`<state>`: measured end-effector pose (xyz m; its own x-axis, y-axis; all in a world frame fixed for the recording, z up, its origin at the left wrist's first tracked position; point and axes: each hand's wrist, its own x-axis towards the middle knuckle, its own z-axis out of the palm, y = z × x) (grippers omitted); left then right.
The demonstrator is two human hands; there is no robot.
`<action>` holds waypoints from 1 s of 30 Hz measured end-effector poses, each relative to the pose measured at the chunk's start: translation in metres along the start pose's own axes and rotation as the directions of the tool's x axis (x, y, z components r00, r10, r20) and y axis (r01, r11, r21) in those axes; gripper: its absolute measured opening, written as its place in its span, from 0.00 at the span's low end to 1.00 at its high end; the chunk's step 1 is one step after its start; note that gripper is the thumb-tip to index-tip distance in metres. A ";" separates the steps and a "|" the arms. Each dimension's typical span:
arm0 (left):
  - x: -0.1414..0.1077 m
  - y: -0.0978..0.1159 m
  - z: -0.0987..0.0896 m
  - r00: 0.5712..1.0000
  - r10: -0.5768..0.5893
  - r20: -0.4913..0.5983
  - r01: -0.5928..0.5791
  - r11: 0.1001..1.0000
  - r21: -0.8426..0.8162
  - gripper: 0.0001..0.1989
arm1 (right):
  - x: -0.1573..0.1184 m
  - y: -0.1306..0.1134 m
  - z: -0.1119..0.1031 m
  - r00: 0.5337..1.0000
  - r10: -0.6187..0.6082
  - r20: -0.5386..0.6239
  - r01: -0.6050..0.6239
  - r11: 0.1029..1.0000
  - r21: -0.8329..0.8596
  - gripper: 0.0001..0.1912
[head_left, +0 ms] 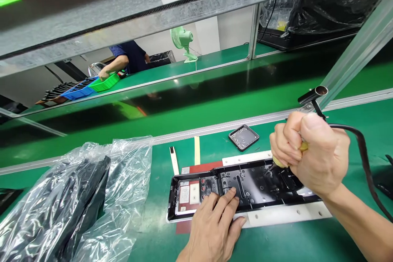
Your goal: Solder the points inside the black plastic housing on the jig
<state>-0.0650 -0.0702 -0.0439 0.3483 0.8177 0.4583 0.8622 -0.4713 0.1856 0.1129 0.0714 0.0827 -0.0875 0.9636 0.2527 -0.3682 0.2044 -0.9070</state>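
Observation:
A long black plastic housing (260,180) lies open side up in a white and red fixture (276,216) on the green bench. My left hand (213,223) rests on the housing's near edge, fingers stretched over its left half. My right hand (316,151) is closed around a yellow-handled screwdriver (278,163), its tip pointing down into the right half of the housing. The hand hides most of the tool and the housing's right end. A black cable (359,139) runs from behind the right hand. Beyond the housing sits a small black tray (244,137) of tiny screws.
Clear plastic bags with black parts (80,208) cover the left of the bench. A black tube holder (313,95) is fixed by the metal post. Past the shiny green belt (196,100), a co-worker's arm (115,67) reaches into a green bin (106,83) near a fan (184,41).

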 end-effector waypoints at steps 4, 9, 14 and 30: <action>0.001 0.002 -0.001 1.000 -0.015 0.010 0.015 1.000 0.002 0.15 | 0.000 -0.002 0.001 1.000 0.022 -0.017 -0.022 1.000 -0.003 0.26; 0.001 0.004 -0.002 1.000 -0.027 0.014 0.027 1.000 -0.007 0.15 | 0.000 -0.003 0.002 0.998 0.014 -0.054 -0.015 1.000 -0.016 0.25; 0.000 0.005 -0.002 0.999 -0.024 0.026 0.024 1.000 -0.004 0.15 | 0.001 -0.003 0.002 0.998 0.008 -0.067 -0.009 1.000 -0.023 0.24; 0.001 0.005 -0.002 0.999 -0.029 0.022 0.029 0.999 -0.022 0.14 | 0.000 -0.005 0.001 0.997 0.021 -0.073 -0.023 1.000 -0.020 0.20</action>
<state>-0.0612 -0.0721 -0.0407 0.3313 0.8378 0.4339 0.8636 -0.4545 0.2181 0.1139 0.0702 0.0875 -0.0272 0.9778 0.2079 -0.3479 0.1857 -0.9190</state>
